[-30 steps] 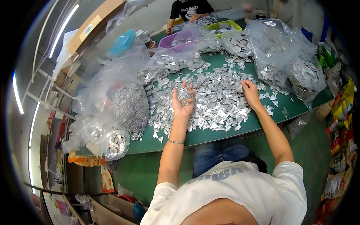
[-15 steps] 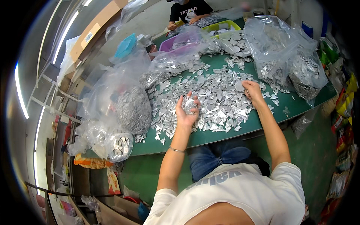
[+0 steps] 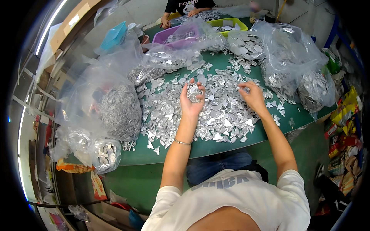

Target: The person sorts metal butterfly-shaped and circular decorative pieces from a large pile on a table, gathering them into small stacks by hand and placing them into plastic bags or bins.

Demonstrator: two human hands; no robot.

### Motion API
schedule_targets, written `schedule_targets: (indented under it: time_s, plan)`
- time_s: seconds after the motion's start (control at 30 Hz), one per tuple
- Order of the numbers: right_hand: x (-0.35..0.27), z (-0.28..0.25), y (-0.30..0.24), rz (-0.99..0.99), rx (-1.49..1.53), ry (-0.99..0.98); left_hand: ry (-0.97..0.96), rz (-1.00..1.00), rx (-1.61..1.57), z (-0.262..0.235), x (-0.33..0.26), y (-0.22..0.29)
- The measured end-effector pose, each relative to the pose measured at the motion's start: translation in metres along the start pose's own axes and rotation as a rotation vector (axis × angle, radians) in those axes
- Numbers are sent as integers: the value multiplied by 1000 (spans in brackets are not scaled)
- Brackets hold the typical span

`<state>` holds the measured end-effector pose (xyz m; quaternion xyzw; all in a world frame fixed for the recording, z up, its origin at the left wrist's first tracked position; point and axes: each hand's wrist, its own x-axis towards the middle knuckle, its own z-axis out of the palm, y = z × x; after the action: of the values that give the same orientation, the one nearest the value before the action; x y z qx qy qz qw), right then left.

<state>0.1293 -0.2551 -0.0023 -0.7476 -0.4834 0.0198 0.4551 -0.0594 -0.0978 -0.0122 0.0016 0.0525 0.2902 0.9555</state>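
Holding a small cluster of silver foil pieces (image 3: 194,92), the left hand (image 3: 191,101) is raised palm-up above the tabletop (image 3: 169,154), its fingers curled around the cluster. The right hand (image 3: 252,96) rests lower, on the spread heap of loose silver pieces (image 3: 216,111), with thumb and fingers pinched together on one or two of them. A thin bracelet (image 3: 182,142) circles the left wrist.

The heap covers the middle of the green tabletop, just ahead of both hands. To the left lies a clear plastic bag (image 3: 117,109) stuffed with silver rings, and a smaller bag of round discs (image 3: 104,154) sits near the tabletop's front left corner. Two more filled bags (image 3: 296,73) stand to the right. Farther back are a purple tray (image 3: 173,36) and a yellow-green tray (image 3: 227,24), beside which another person's hands (image 3: 181,15) work.
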Motion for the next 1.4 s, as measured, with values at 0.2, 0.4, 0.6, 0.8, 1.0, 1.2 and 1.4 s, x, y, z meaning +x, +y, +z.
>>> schedule_targets:
  time_s: [0.2,0.4,0.6,0.8,1.0,1.2,1.4]
  plan:
    - [13,45,-37,-138,-275,-457,13,89,49,-12,5,10]
    - [11,60,-31,-94,-35,-441,78,195,176,-10,-4,9]
    - [42,25,-6,651,1541,-587,75,213,157,-12,-6,8]
    - [31,36,0,581,1270,-649,74,218,133,-11,-4,10]
    - [18,40,-46,-92,377,-619,45,213,119,-13,-3,10]
    - [6,34,-57,-191,192,-795,47,221,126,-17,-4,11]
    - [-14,30,-82,-428,-250,-720,60,216,124,-19,-4,11]
